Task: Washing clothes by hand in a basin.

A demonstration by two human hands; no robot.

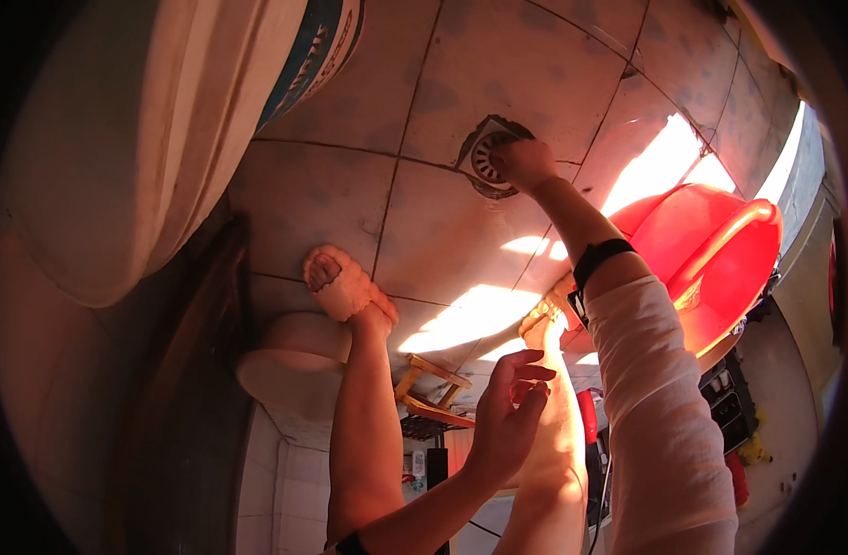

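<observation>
A round slotted drain grate (485, 159) sits in a square frame in the tiled floor, with broken, dark edges around it. My right hand (526, 165) reaches down to it, fingers bent and closed at the grate's right edge; the fingertips are partly hidden. On that arm are a rolled pale sleeve and a dark wristband (601, 261). Held up over my lower legs, my left hand (511, 407) has loosely curled fingers with a gap to the thumb, and nothing shows in it.
A large white bucket (192, 139) with a blue band stands at upper left. Two red basins (729, 268) lie at the right. My feet wear puffy slippers (350, 287). A small wooden stool (433, 393) is behind them. Sunlight patches fall on the floor tiles (331, 203).
</observation>
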